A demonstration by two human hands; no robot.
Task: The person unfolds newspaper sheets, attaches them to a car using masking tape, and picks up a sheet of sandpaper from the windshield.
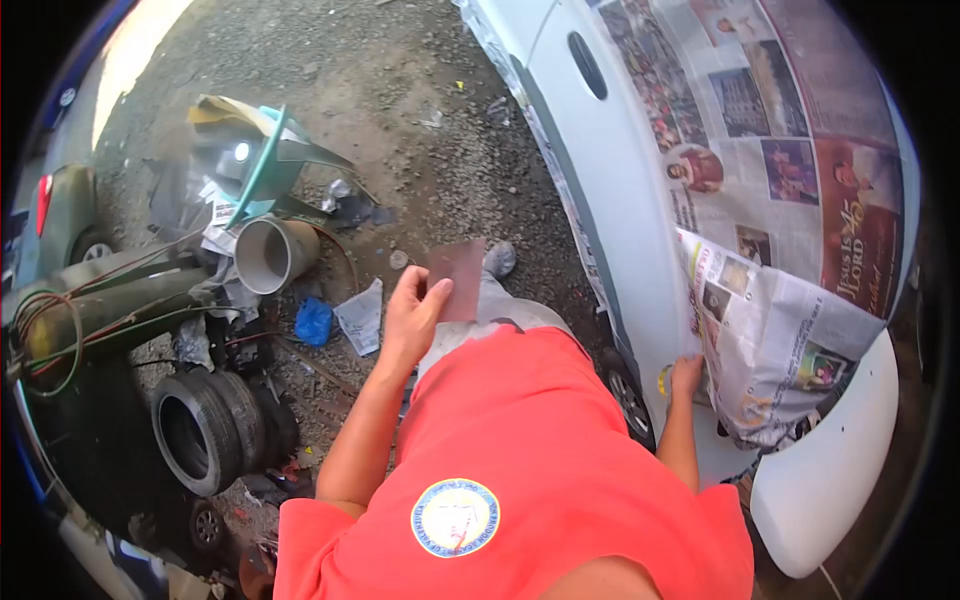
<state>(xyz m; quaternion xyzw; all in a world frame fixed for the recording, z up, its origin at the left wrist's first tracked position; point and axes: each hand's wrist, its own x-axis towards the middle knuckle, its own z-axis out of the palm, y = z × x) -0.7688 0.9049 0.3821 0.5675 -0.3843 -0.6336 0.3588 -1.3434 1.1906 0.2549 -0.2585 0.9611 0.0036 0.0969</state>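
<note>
A thin reddish-brown sheet (459, 280) is pinched upright between the thumb and fingers of my left hand (414, 312), in front of my body. On the right, my right hand (686, 374) is closed on a small yellow roll (664, 381), low against the white car panel (590, 180). Printed newspaper (740, 150) covers the car's glass, and a loose, folded newspaper part (775, 345) hangs just beside my right hand. The fingertips of my right hand are partly hidden.
Left on the gravel stand a grey bucket (268, 256), a teal chair (262, 170), stacked tyres (190, 430), a blue plastic bag (314, 322) and paper scraps (361, 317). Hoses (70, 340) lie over a green tank-like object. A white curved panel (825, 460) is at the lower right.
</note>
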